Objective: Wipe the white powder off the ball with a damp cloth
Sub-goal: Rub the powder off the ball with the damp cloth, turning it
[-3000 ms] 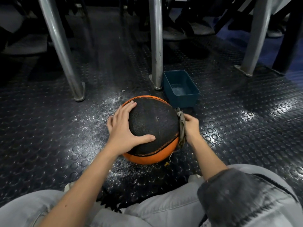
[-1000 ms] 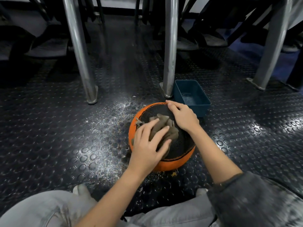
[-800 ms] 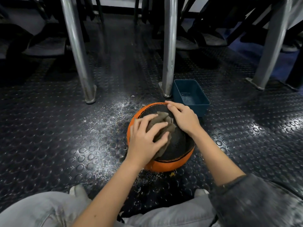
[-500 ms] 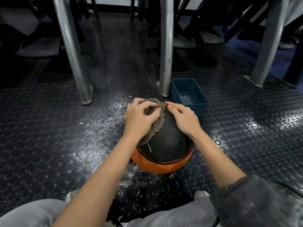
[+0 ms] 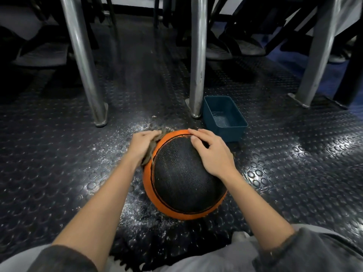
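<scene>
An orange and black ball (image 5: 182, 181) sits on the studded black floor in front of my knees. My left hand (image 5: 142, 144) presses a grey-brown damp cloth (image 5: 151, 152) against the ball's upper left side, with its fingers curled over the cloth. Only a strip of cloth shows under that hand. My right hand (image 5: 213, 154) lies on the ball's upper right, its fingers spread and slightly bent. White powder (image 5: 125, 138) is scattered on the floor to the left of the ball and in front of it.
A small teal tub (image 5: 225, 130) with a little water stands just behind the ball to the right. Three metal legs (image 5: 197, 55) rise from the floor behind it. Shoes and dark frames fill the back. My grey trouser knees (image 5: 206, 258) fill the bottom edge.
My left hand has dragged the cloth from the ball's top down to its upper left side. The right hand has stayed on the ball, and the ball has turned, its black panel now facing me.
</scene>
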